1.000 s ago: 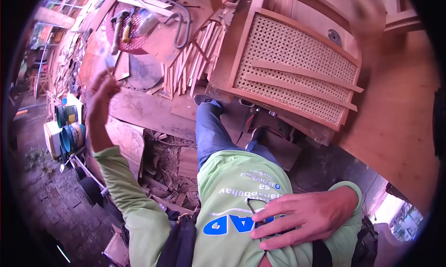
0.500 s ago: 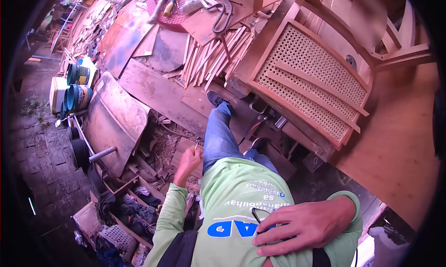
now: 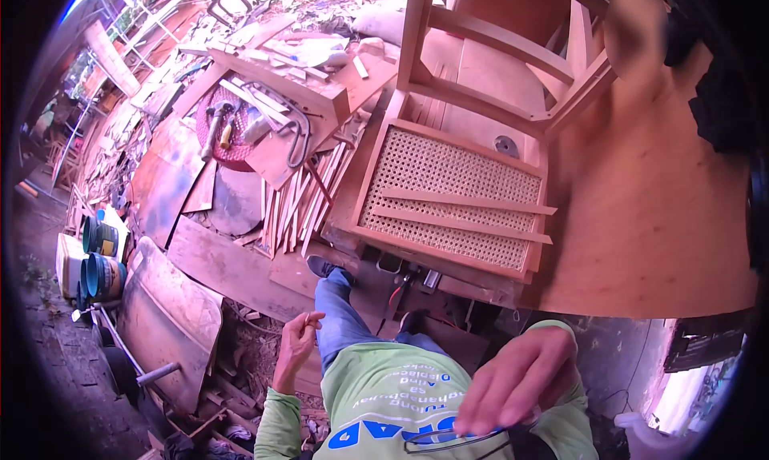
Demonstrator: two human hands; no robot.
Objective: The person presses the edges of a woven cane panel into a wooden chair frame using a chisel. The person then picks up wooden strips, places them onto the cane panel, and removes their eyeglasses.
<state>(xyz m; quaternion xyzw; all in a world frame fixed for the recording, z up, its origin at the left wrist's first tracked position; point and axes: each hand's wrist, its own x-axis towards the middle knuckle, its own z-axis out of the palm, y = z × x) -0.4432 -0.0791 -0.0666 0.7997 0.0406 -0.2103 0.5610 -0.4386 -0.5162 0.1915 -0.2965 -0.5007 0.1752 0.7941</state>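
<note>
Low at my left side, my left hand is closed, thumb and fingertips pinched together beside the jeans. Whatever it pinches is too small to make out. In front of my chest, my right hand is bent over thin dark-framed eyeglasses, with its thumb hidden underneath. The fingers are slightly blurred and press on the frame. Beyond the hands, a chair frame with a woven cane panel lies on the workbench. Two thin wooden strips rest across the cane.
A brown plywood sheet spreads to the right. Thin wood sticks are piled left of the bench. A hammer lies on a red woven seat. Paint buckets and a bent metal sheet stand at left.
My view has turned, so the bench and chair appear further left. My right hand has lifted off the shirt with the eyeglasses. My left hand stays pinched at my side.
</note>
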